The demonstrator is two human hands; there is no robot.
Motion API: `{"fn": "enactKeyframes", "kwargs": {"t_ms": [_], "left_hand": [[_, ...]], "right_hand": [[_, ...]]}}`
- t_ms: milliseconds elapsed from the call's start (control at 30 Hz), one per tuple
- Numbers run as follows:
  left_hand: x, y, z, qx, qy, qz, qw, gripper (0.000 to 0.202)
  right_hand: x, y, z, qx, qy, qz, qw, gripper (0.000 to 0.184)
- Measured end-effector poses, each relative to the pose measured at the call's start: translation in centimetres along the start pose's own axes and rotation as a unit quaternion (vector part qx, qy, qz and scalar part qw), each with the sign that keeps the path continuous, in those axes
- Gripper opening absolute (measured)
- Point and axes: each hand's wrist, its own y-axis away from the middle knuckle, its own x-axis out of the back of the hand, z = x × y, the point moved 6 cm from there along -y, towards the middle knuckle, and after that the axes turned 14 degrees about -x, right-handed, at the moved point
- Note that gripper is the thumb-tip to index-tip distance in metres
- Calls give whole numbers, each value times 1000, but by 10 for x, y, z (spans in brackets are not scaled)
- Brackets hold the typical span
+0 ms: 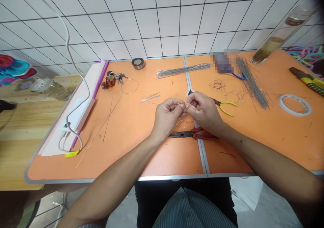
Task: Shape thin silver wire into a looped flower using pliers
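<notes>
My left hand [169, 115] and my right hand [202, 110] meet over the middle of the orange table, fingertips pinched together on a thin bent wire [182, 102]. Its full shape is partly hidden by my fingers. Just below them, fine wire loops [186, 121] show above the table. Red-handled pliers [187, 134] lie under my wrists, jaws to the left. Yellow-handled pliers [229, 103] rest to the right, their head hidden behind my right hand. Beyond them lie a flower-shaped wire piece [217, 85] and a second looped wire piece [235, 97].
A bundle of straight wires [183, 70] and a thicker bundle [253, 83] lie at the back. Around the table are a tape roll [138, 63], keys [117, 77], a white ring of tape [295, 112], a utility knife [307, 81], a glass tube [280, 35] and a power strip [80, 116].
</notes>
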Motion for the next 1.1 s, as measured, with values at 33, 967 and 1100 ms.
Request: {"fn": "enactKeyframes", "kwargs": {"t_ms": [33, 967, 1100], "left_hand": [[0, 0, 0, 1, -2, -1, 1000, 14], [48, -33, 29, 52, -37, 32, 997, 17], [53, -36, 22, 90, -39, 4, 995, 17]], "right_hand": [[0, 0, 0, 4, 5, -1, 1000, 13], [1, -12, 11, 52, 214, -112, 969, 15], [-13, -4, 10, 68, 291, -161, 941, 19]]}}
